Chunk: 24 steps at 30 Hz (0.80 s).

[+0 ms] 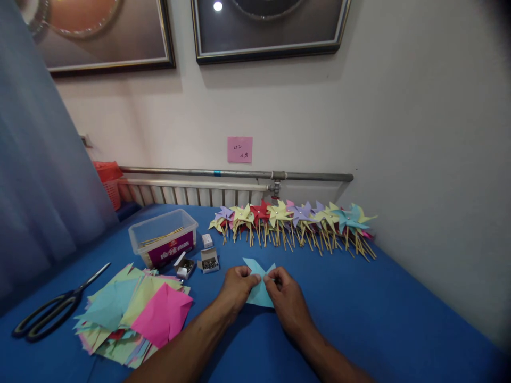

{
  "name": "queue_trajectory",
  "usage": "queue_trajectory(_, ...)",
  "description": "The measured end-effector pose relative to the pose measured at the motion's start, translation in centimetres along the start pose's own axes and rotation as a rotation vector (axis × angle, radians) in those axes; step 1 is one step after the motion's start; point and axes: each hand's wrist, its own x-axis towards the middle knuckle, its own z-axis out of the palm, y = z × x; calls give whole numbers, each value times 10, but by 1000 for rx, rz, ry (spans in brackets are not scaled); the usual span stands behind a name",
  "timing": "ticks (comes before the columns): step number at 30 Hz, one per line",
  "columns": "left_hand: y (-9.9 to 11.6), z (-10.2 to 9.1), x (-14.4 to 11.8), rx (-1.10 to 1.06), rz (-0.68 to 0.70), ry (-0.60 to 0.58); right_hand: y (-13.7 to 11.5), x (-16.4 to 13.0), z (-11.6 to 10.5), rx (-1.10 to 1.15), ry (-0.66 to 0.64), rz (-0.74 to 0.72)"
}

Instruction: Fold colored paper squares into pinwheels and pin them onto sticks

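A light blue cut paper square [258, 291] lies on the blue table [391, 319] in front of me, some of its corners folded toward the middle. My left hand [236, 288] pinches it from the left. From the right, my right hand [284, 296] pinches the folded corners at its centre. Both hands' fingertips meet over the paper's middle, hiding what lies under them.
A row of finished paper pinwheels [293, 221] on sticks lies along the wall. A stack of coloured paper squares [133, 314] and black scissors [56, 307] lie at left. A clear plastic tub [163, 238] with sticks and small open pin boxes [199, 261] sit beyond.
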Motion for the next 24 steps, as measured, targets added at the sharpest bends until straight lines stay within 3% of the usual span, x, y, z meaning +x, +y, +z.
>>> queue_trajectory(10,0,-1,0,-17,4,-13,-9,-3,-5,31,-58,-71)
queue_trajectory(24,-2,-4,1,-58,-7,-37,1,2,-5,130,-88,-72)
